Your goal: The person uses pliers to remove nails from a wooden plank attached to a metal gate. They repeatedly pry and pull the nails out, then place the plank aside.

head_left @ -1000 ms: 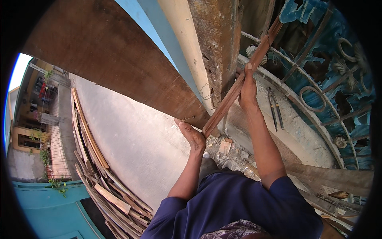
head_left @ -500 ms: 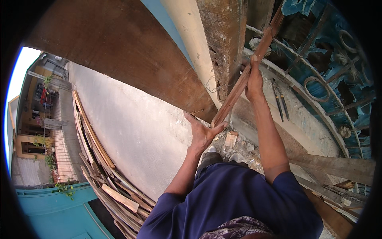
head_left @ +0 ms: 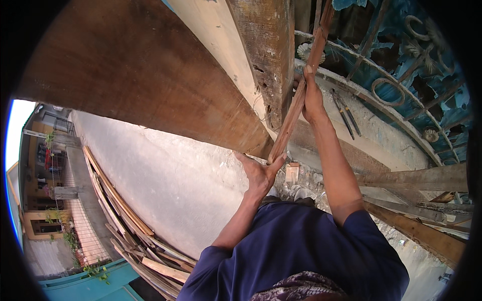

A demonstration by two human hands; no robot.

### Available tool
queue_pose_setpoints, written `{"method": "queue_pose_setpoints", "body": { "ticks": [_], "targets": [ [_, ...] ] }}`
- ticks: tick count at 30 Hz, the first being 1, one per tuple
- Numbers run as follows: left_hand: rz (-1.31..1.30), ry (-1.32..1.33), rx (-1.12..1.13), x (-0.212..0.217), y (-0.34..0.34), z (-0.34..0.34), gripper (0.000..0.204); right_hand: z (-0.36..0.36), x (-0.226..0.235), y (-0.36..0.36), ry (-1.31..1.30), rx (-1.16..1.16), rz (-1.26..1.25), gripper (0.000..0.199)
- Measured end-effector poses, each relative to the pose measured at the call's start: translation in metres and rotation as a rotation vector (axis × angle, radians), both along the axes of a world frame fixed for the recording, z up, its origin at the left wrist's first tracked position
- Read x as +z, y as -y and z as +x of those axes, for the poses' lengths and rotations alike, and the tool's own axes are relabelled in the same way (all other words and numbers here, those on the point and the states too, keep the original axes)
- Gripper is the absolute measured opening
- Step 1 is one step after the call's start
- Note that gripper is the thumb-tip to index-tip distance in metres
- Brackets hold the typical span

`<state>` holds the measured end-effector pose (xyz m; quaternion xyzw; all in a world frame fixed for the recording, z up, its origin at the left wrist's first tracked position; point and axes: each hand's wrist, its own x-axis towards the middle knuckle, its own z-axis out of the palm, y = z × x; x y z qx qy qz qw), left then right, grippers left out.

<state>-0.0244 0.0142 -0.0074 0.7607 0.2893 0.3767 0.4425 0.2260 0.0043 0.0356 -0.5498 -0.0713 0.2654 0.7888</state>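
A person in a dark blue shirt holds a long, thin wooden strip upright and slightly tilted against a weathered timber post, the left hand cupped around its lower end and the right hand closed around it higher up. Behind the strip stands a blue metal gate with scrollwork, while a stack of planks lies on the concrete ground to the person's left.

Two hands, left hand and right hand, on one wooden strip. One weathered wooden post. One pair of pliers on the concrete ledge. One pile of planks.
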Motion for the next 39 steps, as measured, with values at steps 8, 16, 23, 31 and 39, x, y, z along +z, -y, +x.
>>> {"method": "queue_pose_setpoints", "body": {
  "ticks": [8, 16, 23, 31, 39],
  "targets": [
    [0.069, -0.027, 0.015, -0.012, -0.005, -0.001, 0.128, -0.007, 0.005, -0.002, -0.017, -0.027, 0.022, 0.069],
    [-0.063, -0.089, 0.030, -0.007, -0.005, 0.002, 0.139, -0.008, 0.009, 0.003, -0.007, -0.023, -0.002, 0.072],
    [-0.018, -0.095, -0.009, -0.012, -0.008, -0.002, 0.143, -0.006, 0.002, 0.000, 0.014, -0.022, 0.008, 0.075],
    [0.027, -0.075, -0.006, 0.006, -0.006, -0.003, 0.140, -0.010, 0.010, 0.002, -0.002, 0.022, 0.015, 0.080],
    [0.037, -0.169, -0.011, 0.004, -0.006, -0.005, 0.140, -0.012, 0.010, 0.002, 0.011, -0.017, -0.006, 0.076]
  ]
}}
